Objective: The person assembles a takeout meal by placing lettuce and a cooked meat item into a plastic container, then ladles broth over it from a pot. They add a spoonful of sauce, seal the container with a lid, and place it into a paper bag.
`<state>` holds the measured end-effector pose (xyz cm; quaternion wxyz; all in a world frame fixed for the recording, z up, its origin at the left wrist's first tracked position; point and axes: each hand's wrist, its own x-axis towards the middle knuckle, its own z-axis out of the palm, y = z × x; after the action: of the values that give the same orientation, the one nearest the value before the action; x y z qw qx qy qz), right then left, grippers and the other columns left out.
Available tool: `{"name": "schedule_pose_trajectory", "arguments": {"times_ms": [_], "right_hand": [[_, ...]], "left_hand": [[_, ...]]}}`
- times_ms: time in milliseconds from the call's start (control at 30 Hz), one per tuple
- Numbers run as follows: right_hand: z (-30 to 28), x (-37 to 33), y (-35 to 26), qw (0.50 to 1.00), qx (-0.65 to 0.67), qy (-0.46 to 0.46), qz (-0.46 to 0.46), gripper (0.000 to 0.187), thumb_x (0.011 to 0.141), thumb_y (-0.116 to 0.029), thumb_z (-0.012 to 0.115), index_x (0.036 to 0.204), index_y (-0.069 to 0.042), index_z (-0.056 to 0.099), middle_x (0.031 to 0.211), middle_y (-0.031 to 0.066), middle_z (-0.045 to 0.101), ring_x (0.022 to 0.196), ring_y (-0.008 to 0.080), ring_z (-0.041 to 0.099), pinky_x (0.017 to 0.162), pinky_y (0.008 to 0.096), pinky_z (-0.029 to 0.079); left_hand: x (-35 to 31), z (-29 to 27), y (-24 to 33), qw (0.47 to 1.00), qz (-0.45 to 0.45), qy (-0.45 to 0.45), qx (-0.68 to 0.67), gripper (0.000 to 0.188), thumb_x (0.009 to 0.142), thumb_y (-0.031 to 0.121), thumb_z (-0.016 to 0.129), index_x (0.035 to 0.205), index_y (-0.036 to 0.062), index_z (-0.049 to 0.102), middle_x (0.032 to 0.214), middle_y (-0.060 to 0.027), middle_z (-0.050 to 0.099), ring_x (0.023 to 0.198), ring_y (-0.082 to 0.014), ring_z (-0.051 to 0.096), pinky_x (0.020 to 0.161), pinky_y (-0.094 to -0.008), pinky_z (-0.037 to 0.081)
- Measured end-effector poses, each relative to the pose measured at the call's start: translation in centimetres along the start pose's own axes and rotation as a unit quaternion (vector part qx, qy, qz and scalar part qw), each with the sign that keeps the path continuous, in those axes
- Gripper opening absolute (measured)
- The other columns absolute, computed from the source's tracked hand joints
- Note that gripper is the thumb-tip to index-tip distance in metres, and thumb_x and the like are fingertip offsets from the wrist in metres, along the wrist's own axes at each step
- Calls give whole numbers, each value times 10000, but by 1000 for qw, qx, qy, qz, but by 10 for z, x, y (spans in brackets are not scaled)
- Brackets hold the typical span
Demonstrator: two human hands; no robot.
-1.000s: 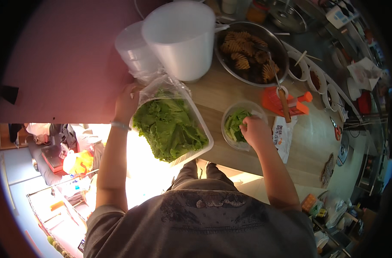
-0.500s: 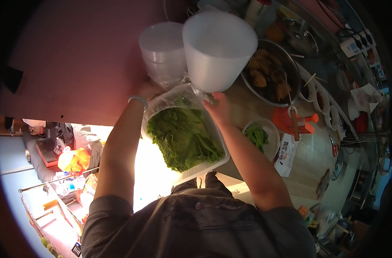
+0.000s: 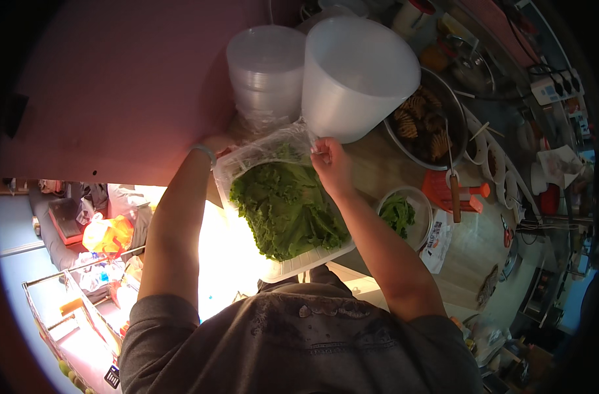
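Observation:
A white tray (image 3: 306,262) full of green lettuce leaves (image 3: 286,207) sits at the counter's near edge, partly wrapped in clear plastic film (image 3: 266,148). My right hand (image 3: 331,164) pinches the film at the tray's far right corner. My left hand (image 3: 221,146) holds the tray's far left corner, mostly hidden behind the film. Just beyond the hands stand a stack of clear plastic tubs (image 3: 266,72) and a tall white plastic container (image 3: 355,75).
A small clear bowl (image 3: 411,217) with green leaves sits to the right of the tray. A metal pan (image 3: 431,125) of fried pieces lies behind it, beside an orange tool (image 3: 454,190) and small sauce bowls (image 3: 490,161). A pink wall (image 3: 115,85) rises at left.
My right hand left the small bowl of leaves and moved left to the lettuce tray's far corner, taking hold of the plastic film. My left hand stayed at the tray's far left corner.

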<state>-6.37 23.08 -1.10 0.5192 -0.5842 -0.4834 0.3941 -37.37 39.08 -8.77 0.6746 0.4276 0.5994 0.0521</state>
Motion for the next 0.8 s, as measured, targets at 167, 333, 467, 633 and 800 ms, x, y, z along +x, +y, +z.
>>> {"name": "schedule_pose_trajectory", "arguments": {"times_ms": [167, 333, 467, 633, 800], "right_hand": [[-7, 3, -4, 994, 54, -58, 78, 333, 868, -181, 702, 1138, -16, 597, 852, 28, 617, 723, 87, 542, 651, 244, 453], [-35, 3, -22, 975, 95, -170, 109, 340, 908, -144, 651, 1203, -18, 539, 870, -8, 584, 764, 70, 542, 688, 229, 457], [-57, -22, -34, 958, 226, -142, 106, 351, 911, -77, 622, 1240, -40, 504, 992, 21, 579, 800, 71, 538, 730, 234, 476], [-73, -55, -42, 971, 127, -196, 58, 562, 871, -2, 633, 1377, -70, 397, 1147, 71, 544, 788, 76, 524, 732, 250, 488], [-71, -52, -49, 968, 20, -244, 48, 674, 844, 18, 649, 1439, -116, 364, 1176, 68, 530, 749, 70, 499, 699, 250, 480]], "left_hand": [[-51, 17, 14, 973, 116, 104, -170, 332, 878, 191, 670, 1178, 79, 582, 1025, -46, 626, 894, -131, 592, 821, -288, 478], [-148, 43, 37, 894, 330, 136, -270, 417, 879, 73, 642, 1267, -6, 514, 984, -28, 589, 853, -83, 560, 795, -232, 479], [-202, 56, 22, 902, 366, 85, -213, 457, 875, 11, 615, 1310, -19, 480, 934, -4, 532, 818, -57, 496, 762, -208, 451], [-236, 79, -16, 928, 348, 130, 16, 508, 843, -42, 606, 1331, 36, 490, 930, 9, 487, 814, -45, 445, 742, -197, 433], [-210, 100, -20, 887, 367, 199, 197, 855, 713, 139, 792, 1435, 96, 337, 1333, -166, 409, 1065, -294, 538, 872, -378, 489]]}}
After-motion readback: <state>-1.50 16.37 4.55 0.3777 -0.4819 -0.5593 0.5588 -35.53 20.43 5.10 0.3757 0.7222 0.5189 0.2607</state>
